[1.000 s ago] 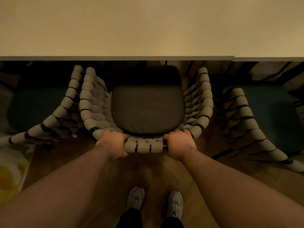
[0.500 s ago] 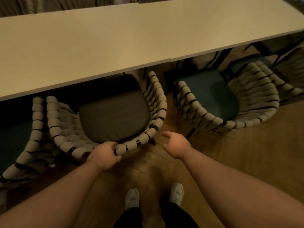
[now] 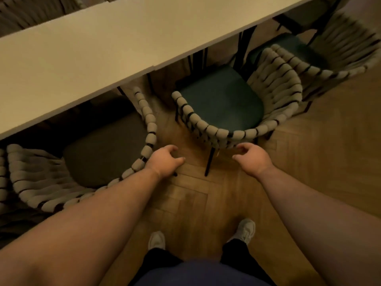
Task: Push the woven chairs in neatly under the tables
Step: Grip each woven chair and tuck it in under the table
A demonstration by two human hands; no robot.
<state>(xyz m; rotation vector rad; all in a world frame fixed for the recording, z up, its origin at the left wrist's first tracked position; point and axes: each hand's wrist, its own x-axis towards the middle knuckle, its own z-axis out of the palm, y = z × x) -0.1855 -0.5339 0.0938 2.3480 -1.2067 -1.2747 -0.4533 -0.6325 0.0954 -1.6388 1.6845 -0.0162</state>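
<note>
A woven chair with a grey cushion [image 3: 103,149] sits at the left, its front tucked under the long pale table [image 3: 123,38]. To its right stands a woven chair with a dark green cushion [image 3: 222,100], turned at an angle, its seat mostly out from under the table. My left hand [image 3: 165,159] hovers in the gap between the two chairs, just off the grey chair's rim, fingers loosely curled and holding nothing. My right hand [image 3: 252,157] is open just below the green chair's woven back rim, apart from it.
A third woven chair [image 3: 340,48] stands at the far right behind the green one. Black table legs [image 3: 243,50] drop behind the green seat. Herringbone wood floor [image 3: 309,151] spreads to the right. My two white shoes [image 3: 245,230] are at the bottom.
Both hands have let go of the grey-cushioned chair's back. The view has swung right, and both hands have moved over toward the green-cushioned chair.
</note>
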